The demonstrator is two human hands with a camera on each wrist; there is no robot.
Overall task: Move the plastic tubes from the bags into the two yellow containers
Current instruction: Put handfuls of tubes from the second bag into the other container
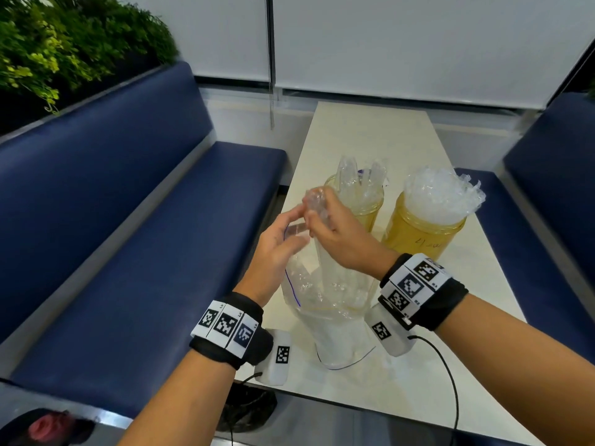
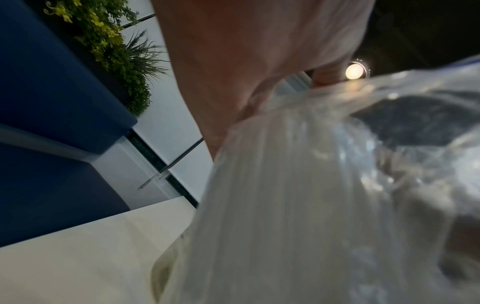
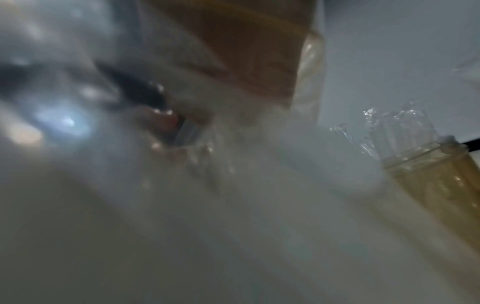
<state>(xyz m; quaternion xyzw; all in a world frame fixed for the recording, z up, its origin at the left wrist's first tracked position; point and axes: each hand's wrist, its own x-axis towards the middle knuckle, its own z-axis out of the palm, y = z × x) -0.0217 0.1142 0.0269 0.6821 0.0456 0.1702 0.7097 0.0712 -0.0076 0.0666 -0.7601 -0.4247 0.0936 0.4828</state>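
A clear bag [image 1: 325,304] of plastic tubes stands on the white table [image 1: 370,130] in the head view. My right hand [image 1: 317,220] grips a bundle of tubes [image 1: 317,199] that sticks up out of the bag. My left hand [image 1: 297,217] holds the bag's blue-lined rim beside the bundle. Behind them stand the two yellow containers: the left container [image 1: 365,210] has a few tubes poking up, the right container [image 1: 421,236] is packed full. In the left wrist view the bag [image 2: 311,185] lies against my palm. The right wrist view is blurred, with one yellow container [image 3: 428,185] at its right.
Blue padded benches [image 1: 128,220] run along both sides of the narrow table. Green plants [image 1: 64,46] stand behind the left bench. White blinds cover the far window. Black cables run from my wrist units across the table's near edge.
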